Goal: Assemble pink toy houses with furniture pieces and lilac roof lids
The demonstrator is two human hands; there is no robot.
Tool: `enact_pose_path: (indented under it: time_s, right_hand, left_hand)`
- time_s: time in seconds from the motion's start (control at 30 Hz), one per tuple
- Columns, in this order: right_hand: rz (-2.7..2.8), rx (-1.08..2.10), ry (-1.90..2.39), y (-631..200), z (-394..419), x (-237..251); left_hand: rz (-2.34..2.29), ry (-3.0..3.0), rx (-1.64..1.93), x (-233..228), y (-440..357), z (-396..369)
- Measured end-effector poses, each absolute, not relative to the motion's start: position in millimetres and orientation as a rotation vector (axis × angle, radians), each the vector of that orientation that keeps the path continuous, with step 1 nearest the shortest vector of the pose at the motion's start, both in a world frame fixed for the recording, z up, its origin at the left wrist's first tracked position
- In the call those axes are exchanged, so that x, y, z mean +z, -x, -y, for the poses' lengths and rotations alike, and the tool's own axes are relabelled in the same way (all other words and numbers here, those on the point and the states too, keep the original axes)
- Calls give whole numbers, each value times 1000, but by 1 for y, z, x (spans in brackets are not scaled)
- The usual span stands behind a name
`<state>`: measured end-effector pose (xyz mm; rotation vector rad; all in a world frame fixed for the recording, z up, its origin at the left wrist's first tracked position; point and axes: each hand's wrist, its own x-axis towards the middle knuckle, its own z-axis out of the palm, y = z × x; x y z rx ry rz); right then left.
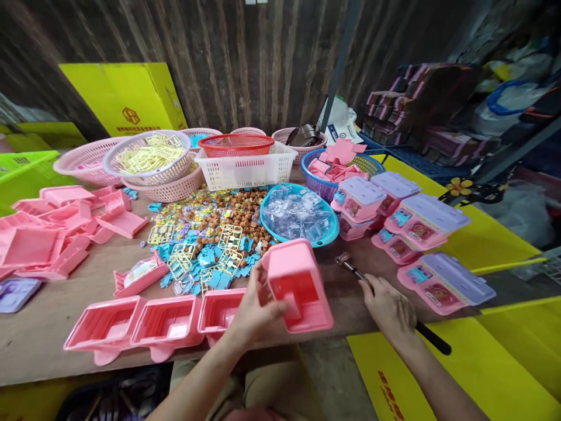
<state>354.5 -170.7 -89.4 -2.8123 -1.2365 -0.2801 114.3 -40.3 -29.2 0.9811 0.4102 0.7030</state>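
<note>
My left hand (pixel 256 307) grips a pink plastic box (pixel 300 280) by its left side, lifted and tilted with its open side toward me. My right hand (pixel 389 307) is wrapped around a small hammer (pixel 362 275); its metal head points to the far left and its black handle sticks out past my wrist. Left of the held box, several open pink boxes (pixel 169 321) stand in a row along the table's front edge. Behind that row lies a pink tray (pixel 140 275) with a whitish piece in it. Finished-looking boxes with lilac lids (pixel 453 280) are stacked to the right.
Loose blue, brown and yellow small parts (pixel 214 234) cover the table's middle. A turquoise basin (pixel 300 234) holds clear plastic pieces. Pink parts (pixel 56 234) are piled at left. Baskets (pixel 245 169) line the back, and yellow cartons (pixel 438 374) stand at right, below table height.
</note>
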Motion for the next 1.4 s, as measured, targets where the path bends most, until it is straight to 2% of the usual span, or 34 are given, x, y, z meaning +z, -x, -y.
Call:
enact_pose_path:
  time_s: [0.17,0.3,0.43,0.67,0.87,1.0,1.1,1.17,1.27,1.4]
  right_hand:
    - [1415,-502,2724,-365,166,-107]
    - [1491,-641,2590,-365,166,-109]
    - [1421,-617,2309,-354,160,-97]
    - [1470,-573,1845,-301,144,-46]
    - [1638,-448,1800,-258,128,-30]
    - [1553,-393,1824,-252,122,-35]
    - [1344,-119,1852,-261,127,-30]
    - [1225,231,1806,-267,133,-23]
    - [1113,673,1621,-271,140,-15]
    - [998,825,1534,-266,146,-17]
  left_hand:
    - [-566,-413,525,-13,-119,31]
    - [-616,-232,439,-7,-120,30]
    - [-614,-181,407,-9,-123,32]
    - [-592,-188,416,-8,-127,39]
    - [-665,-103,463,-12,-135,62]
    - [-636,-288,535,-18,-134,72]
    - [-724,-723,679,-18,-125,66]
    - [-693,-979,706,-17,-120,59]
    - [-506,-1051,651,-19,-117,53]
    - [-510,-1110,726,-24,-122,57]
